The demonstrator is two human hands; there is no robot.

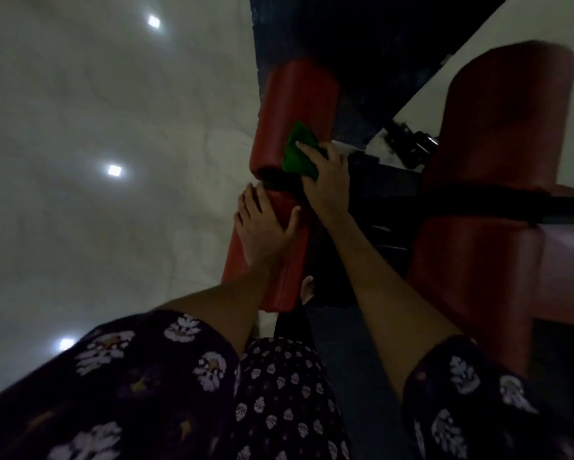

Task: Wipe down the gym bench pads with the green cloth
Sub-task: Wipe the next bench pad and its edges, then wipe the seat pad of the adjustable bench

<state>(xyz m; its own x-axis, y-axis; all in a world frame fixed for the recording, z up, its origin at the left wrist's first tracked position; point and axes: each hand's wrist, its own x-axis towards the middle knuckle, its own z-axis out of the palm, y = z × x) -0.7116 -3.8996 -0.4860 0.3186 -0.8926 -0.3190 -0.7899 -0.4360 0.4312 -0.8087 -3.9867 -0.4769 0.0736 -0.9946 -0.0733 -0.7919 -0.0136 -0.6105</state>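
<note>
Bench pads: big red pad [498, 180] sits well right of narrow red bench, dark strap [498, 202] across its middle. Narrow bench itself splits in two, far pad [295, 107] and near pad [272, 260], dark gap between. Your left hand [262, 227] rests flat on near pad, fingers spread and straight, thumb over pad's right edge. Your right hand [325, 174] presses green cloth [300, 151] against far pad's near right corner, fingers curled over cloth. Pale floor [96, 144] left of bench.

The right hand [325, 174] covers part of the green cloth [298, 151], hiding its grip. The far right red pad [498, 144] is motion-blurred on top, and a dark strap crosses it.
</note>
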